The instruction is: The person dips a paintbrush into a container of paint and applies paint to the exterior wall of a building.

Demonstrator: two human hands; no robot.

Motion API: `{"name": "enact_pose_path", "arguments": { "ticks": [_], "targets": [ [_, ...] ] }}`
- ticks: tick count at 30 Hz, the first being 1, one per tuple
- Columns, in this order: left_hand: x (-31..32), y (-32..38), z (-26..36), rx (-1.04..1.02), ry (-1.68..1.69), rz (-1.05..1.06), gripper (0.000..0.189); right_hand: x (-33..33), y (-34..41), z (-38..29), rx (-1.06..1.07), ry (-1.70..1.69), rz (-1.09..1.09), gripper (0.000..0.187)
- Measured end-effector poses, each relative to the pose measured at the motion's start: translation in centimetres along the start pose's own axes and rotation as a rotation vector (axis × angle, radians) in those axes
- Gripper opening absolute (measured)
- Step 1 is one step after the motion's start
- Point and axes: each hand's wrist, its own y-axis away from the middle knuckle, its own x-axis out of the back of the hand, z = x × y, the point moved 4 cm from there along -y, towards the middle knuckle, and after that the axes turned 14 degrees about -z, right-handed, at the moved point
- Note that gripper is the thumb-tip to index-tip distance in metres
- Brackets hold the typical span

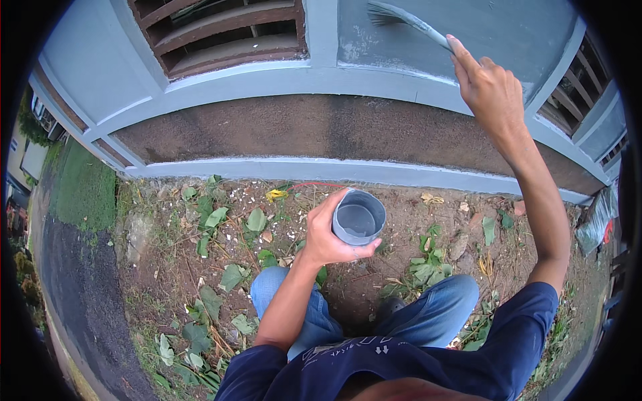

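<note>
My left hand (323, 233) is wrapped around a grey paint container (358, 216), held upright with its open top towards me and grey paint inside. My right hand (485, 90) grips the handle of a paintbrush (411, 22), raised at the upper right. The brush's splayed bristles rest at a blue-grey wall panel (461, 30), near a patch with whitish marks. Pale blue-grey framing (381, 80) borders the panel. Whether the bristles press on the surface is hard to tell.
Brown slatted louvres (225, 25) sit left of the panel, others (572, 95) to the right. Below runs a rough brown wall strip (281, 125) above a blue-grey ledge (311, 168). Leaves (233, 275) and debris litter the soil around my bent knees. A plastic bag (594, 230) lies far right.
</note>
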Motion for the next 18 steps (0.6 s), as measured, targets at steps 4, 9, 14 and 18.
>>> {"name": "enact_pose_path", "arguments": {
  "ticks": [4, 9, 14, 18],
  "targets": [
    [0.1, -0.2, 0.3, 0.003, -0.016, -0.002, 0.073, -1.3, 0.6, 0.1, -0.056, -0.416, -0.026, 0.036],
    [-0.3, 0.0, -0.4, 0.022, 0.024, -0.028, 0.084, -7.2, 2.5, -7.1, -0.202, -0.961, -0.241, 0.036],
    [-0.5, 0.0, 0.3, -0.002, 0.036, -0.044, 0.084, -8.6, 3.6, -5.6, -0.287, -0.861, -0.043, 0.036],
    [0.1, 0.4, 0.0, -0.002, 0.008, -0.035, 0.085, -9.8, 6.0, -1.7, -0.524, -0.876, 0.017, 0.034]
  ]
}}
